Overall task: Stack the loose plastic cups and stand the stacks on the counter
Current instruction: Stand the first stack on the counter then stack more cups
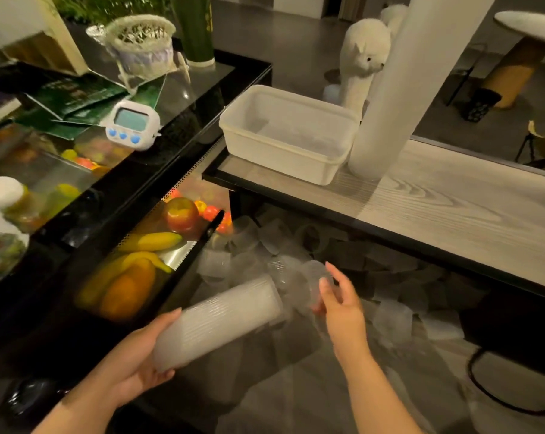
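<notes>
the left hand (139, 358) curls its fingers under the closed end of a short stack of cups (221, 321), held nearly flat with its mouth toward the right. the right hand (340, 302) pinches a single clear cup (315, 280) at that mouth (blurred, so the exact grip is hard to read). beneath lie the loose cups (264, 242), scattered under the wooden counter (437, 208). on the counter stand a tall cup stack (399, 86) and, just beside it, a white tub (286, 133). to the left, a black case shows fruit (158, 245), with a timer (131, 125) on top.
</notes>
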Available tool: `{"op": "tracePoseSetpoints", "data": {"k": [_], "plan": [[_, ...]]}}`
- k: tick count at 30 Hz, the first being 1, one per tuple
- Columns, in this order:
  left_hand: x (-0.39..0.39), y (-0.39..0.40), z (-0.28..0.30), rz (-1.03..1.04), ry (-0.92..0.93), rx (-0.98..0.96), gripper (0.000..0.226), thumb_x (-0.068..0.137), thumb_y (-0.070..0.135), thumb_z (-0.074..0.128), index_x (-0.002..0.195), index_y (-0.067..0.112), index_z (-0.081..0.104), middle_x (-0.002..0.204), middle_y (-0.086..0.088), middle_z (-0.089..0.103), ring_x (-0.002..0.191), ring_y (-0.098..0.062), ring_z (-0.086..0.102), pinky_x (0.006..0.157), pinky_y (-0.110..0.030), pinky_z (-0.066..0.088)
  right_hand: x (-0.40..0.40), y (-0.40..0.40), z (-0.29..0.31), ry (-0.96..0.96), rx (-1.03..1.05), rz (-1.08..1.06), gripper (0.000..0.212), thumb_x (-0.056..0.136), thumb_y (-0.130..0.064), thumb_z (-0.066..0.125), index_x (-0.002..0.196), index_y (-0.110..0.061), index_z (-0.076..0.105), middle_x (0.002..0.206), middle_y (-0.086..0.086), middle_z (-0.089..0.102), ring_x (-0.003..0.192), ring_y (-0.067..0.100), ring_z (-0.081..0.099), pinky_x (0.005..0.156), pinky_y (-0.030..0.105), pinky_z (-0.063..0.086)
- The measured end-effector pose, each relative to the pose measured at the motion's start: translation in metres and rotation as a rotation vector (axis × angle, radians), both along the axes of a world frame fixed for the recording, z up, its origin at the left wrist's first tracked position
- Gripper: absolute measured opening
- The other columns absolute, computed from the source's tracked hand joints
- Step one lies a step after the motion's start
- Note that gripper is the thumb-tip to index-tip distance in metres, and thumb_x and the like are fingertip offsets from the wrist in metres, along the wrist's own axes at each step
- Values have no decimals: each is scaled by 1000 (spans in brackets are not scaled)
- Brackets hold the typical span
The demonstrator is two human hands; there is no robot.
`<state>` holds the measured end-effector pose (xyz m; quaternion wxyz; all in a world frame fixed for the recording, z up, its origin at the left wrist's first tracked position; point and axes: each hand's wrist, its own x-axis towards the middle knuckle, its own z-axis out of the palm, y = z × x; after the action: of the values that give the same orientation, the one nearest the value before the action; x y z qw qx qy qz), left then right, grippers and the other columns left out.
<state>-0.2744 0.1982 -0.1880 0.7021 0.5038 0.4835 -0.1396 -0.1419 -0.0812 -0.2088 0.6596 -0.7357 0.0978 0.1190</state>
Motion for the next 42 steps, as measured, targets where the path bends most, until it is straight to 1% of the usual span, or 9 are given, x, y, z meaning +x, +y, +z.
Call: {"op": "tracePoseSetpoints", "data": {"k": [4,7,15,22,26,29,34,37,42], "plan": [[9,1,-3,-49,12,-27,53,76,48,74,116,14,65,101,-20,65,74,-32,64,53,-30,46,-10,8,18,39,173,142,33,99,-15,53,127,-31,62,65,4,54,61,12,52,68,25,50],[16,3,-6,-89,21,-27,56,75,51,75,117,15,65,100,-19,66,67,-31,67,50,-29,46,-7,11,23,-6,9,193,34,100,-23,52,128,-42,55,64,-9,59,61,2,54,67,17,49],[23,6,1,-90,-19,-40,48,80,50,71,115,18,65,109,-21,65,70,-32,68,53,-30,45,4,16,40,-86,-197,374,40,101,-41,44,140,-48,41,109,-12,69,82,-3,59,80,8,45],[30,-4,-3,-54,-25,-57,52,79,56,70,115,20,64,102,-21,70,72,-33,70,49,-28,45,6,34,41,-98,-114,438,34,100,-45,33,130,-61,39,67,0,44,60,-3,47,71,0,40],[28,-5,-3,19,-16,-126,42,83,53,67,111,23,66,97,-19,70,73,-32,69,44,-25,46,20,39,5,17,-49,161,37,100,-42,44,136,-48,47,112,-14,62,83,8,61,77,22,51],[23,-6,-2,50,-7,-162,43,83,53,68,112,22,64,103,-22,68,74,-34,69,44,-25,48,23,40,-43,158,-467,9,31,95,-25,55,125,-30,57,122,3,64,109,28,62,93,40,50],[18,-1,4,44,10,-140,49,80,53,71,114,17,63,99,-22,69,72,-35,69,44,-25,46,3,55,-73,247,-883,314,29,97,-23,48,121,-14,63,126,8,64,118,25,59,95,26,43],[13,5,7,15,-9,-118,50,80,53,71,113,16,64,99,-21,70,70,-33,68,45,-24,44,7,48,-71,261,-765,147,24,96,-16,51,113,-12,67,120,14,66,115,29,60,96,32,45],[0,13,4,-36,-26,-87,45,81,50,70,112,18,64,104,-20,67,71,-33,66,55,-28,39,6,13,-44,303,137,-260,19,95,-6,56,101,-21,67,97,13,71,84,29,65,68,35,53]]}}
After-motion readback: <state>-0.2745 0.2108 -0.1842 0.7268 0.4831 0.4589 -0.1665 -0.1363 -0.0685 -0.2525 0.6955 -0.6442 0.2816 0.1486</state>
